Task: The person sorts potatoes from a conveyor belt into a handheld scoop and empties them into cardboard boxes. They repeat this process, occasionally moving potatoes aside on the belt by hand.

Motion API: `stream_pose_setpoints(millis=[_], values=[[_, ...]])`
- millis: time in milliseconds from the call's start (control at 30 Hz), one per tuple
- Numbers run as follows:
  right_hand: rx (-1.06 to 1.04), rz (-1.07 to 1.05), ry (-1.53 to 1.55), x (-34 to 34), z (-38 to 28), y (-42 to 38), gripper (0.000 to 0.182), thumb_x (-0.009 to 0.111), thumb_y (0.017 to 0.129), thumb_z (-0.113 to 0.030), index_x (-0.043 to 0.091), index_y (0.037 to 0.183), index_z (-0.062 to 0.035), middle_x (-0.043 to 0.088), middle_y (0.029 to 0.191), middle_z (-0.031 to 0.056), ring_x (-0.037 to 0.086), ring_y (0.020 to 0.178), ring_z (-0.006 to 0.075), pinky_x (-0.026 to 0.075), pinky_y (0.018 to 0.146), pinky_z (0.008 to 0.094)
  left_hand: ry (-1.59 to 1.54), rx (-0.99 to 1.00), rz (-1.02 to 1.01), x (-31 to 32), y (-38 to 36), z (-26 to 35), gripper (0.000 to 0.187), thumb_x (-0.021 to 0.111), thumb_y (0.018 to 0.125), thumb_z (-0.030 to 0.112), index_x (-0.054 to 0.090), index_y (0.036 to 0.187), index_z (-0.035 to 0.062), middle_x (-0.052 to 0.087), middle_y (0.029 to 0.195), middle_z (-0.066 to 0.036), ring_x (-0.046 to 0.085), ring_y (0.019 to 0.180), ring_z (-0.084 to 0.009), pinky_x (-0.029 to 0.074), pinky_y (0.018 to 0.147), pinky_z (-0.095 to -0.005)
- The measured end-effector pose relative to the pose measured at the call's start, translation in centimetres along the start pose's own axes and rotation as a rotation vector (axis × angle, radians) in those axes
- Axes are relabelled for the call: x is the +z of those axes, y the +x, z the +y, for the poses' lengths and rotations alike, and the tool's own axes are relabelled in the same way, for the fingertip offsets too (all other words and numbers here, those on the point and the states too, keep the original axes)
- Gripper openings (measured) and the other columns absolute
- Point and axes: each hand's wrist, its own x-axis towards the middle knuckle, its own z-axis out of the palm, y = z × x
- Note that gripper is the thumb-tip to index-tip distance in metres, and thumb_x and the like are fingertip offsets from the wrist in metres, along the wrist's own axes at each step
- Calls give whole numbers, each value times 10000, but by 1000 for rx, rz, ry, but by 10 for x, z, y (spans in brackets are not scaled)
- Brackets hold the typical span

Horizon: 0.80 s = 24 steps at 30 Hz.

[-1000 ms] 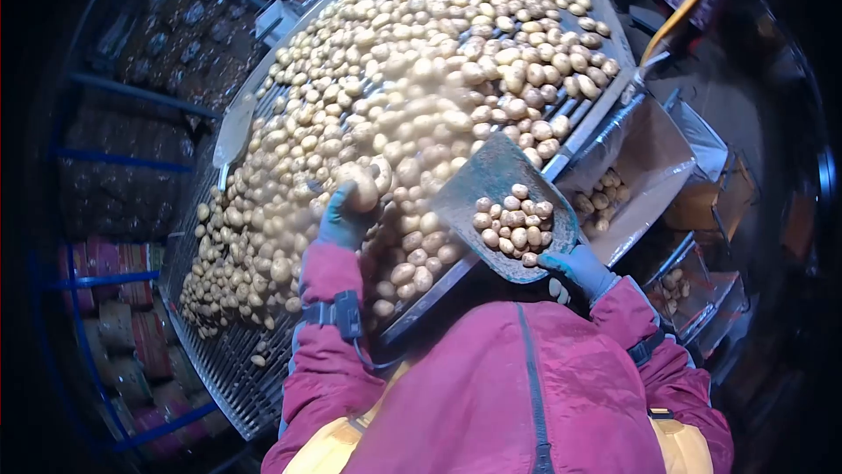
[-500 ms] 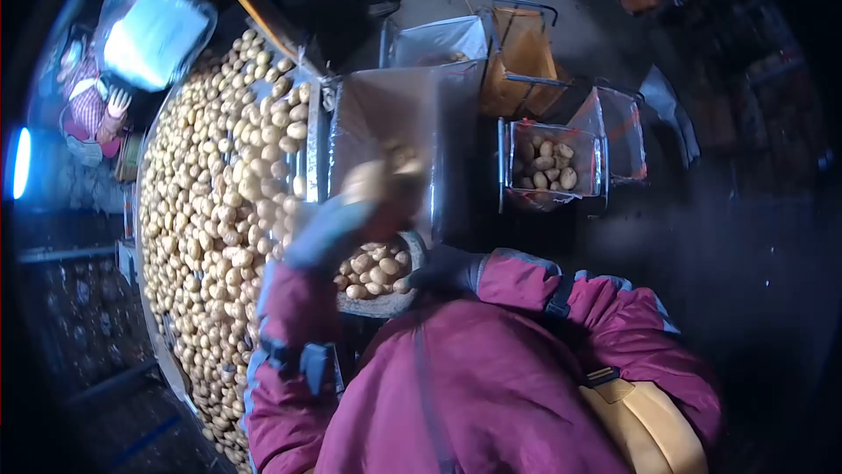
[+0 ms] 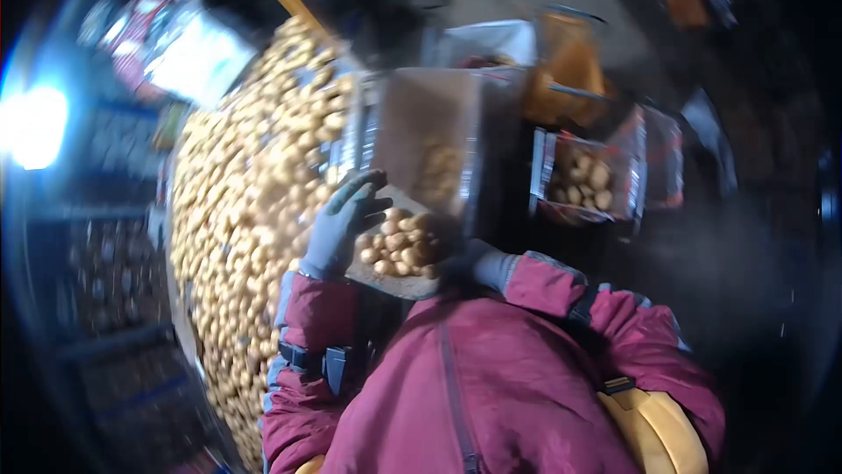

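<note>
My left hand (image 3: pixel 344 221) wears a grey glove, its fingers apart with nothing in them. It is at the upper left edge of a shallow grey pan (image 3: pixel 392 284) that sits close in front of my body. A heap of potatoes (image 3: pixel 399 244) lies in the pan. At the pan's right side is my gloved right hand (image 3: pixel 491 265); its fingers are lost in dark shadow. Just beyond the pan stands a tall lined bin (image 3: pixel 427 106), with more potatoes (image 3: pixel 441 171) blurred inside it.
To my left, a broad table is covered with a potato pile (image 3: pixel 237 211). A small lined crate (image 3: pixel 586 178) of potatoes stands at right, with an orange-brown bin (image 3: pixel 566 53) and a white-lined box (image 3: pixel 491 40) behind. Another person (image 3: pixel 136 44) is at the far left.
My left hand has let go of the blurred potatoes it held over the bin and come back to the pan's edge, fingers apart. The whole view has shifted and tilted.
</note>
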Motion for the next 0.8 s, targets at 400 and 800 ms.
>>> stream_pose_setpoints(millis=[400,800], values=[[349,-254,-230,123,-46,43,337,769,874,-320,669,991,-21,631,599,144,560,378,249,460,326,346,-601,-86,857,-165,-276,-170,386,647,987,305,650,1253,26,686,1131,-50,677,950,-169,562,800,-306],[395,-177,-344,198,-54,22,236,721,897,-328,685,987,-112,581,592,48,525,422,178,427,373,302,205,-123,1685,-310,-495,-299,401,710,888,256,665,1207,17,709,1054,-159,666,943,-234,541,839,-357]])
